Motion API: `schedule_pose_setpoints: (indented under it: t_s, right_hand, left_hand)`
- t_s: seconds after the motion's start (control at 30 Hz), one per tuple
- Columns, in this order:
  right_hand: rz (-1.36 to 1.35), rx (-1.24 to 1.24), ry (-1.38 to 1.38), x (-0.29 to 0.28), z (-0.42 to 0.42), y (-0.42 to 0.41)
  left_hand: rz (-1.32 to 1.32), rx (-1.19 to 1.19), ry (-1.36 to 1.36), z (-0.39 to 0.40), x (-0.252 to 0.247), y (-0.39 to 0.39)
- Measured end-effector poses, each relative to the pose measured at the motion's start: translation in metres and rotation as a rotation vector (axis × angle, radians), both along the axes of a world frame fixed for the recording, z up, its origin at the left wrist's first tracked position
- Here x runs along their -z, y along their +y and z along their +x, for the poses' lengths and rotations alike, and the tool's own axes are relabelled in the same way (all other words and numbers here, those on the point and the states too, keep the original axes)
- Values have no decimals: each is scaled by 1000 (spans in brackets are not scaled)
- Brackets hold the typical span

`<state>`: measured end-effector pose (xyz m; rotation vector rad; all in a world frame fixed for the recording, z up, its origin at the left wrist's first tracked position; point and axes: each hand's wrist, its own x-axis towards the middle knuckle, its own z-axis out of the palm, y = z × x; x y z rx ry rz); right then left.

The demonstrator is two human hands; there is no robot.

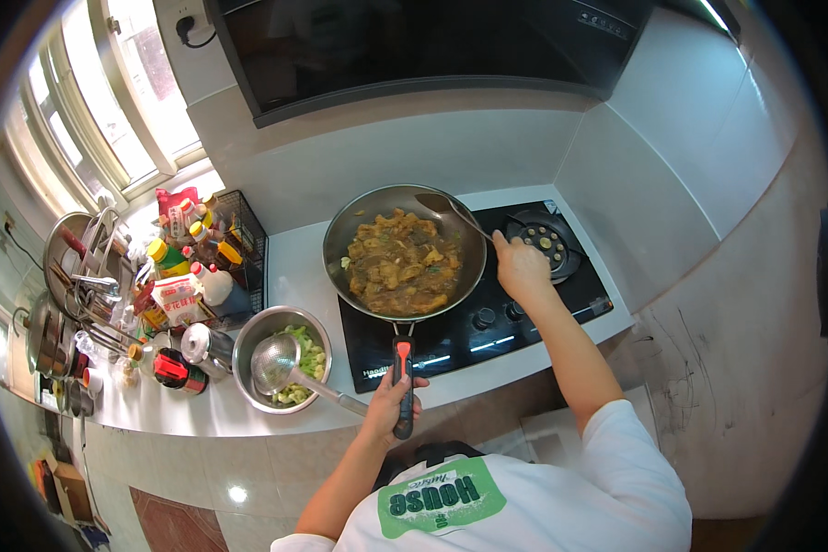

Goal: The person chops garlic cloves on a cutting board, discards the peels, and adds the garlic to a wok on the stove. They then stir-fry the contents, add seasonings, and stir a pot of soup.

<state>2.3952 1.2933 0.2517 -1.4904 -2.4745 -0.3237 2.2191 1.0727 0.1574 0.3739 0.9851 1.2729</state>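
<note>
A wide frying pan (pixel 400 314) stands over the left side of the black glass hob (pixel 448 345). Browned pieces of food in sauce (pixel 403 259) lie in it. My left hand (pixel 390 406) grips the pan's black and red handle (pixel 403 386). My right hand (pixel 522 268) is closed round the thin metal handle of a spatula (pixel 433 203), whose blade is at the pan's upper right inner wall. Left of the hob, a metal bowl (pixel 245 345) holds cut pale green vegetables (pixel 310 355), and a perforated metal skimmer (pixel 276 362) rests across it.
The right gas burner (pixel 546 243) is bare. A black wire basket (pixel 257 255) with sauce bottles and packets stands left, near a metal canister (pixel 203 345) and a red-capped jar (pixel 179 372). Dish racks stand farther left. The range hood (pixel 414 83) overhangs the wall behind the hob.
</note>
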Motion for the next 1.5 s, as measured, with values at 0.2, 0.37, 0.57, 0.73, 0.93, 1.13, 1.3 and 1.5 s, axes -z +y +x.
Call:
schedule_pose_setpoints:
  t_s: [0.2,0.37,0.57,0.73,0.93,1.13,1.3,1.5]
  right_hand:
    - [-147,-50,-98,26,-23,11]
    - [-102,-89,-168,-12,-26,-4]
    - [11,-147,-2,23,-69,35]
    - [-169,-216,-78,26,-88,24]
    - [-11,-432,-69,4,-72,19]
    - [196,-561,-198,-1,-65,18]
    - [142,-416,-272,-20,-37,16]
    - [-380,-375,-228,-72,-8,-33]
  left_hand:
    - [20,4,-23,1,-1,0]
    - [-3,-19,-4,-2,2,-2]
    - [1,13,18,2,-5,1]
    - [18,13,13,0,-1,-1]
    - [5,6,29,0,-2,-1]
    - [16,-5,24,1,-1,1]
    - [28,-4,14,2,0,2]
    - [-8,-10,33,-1,-1,0]
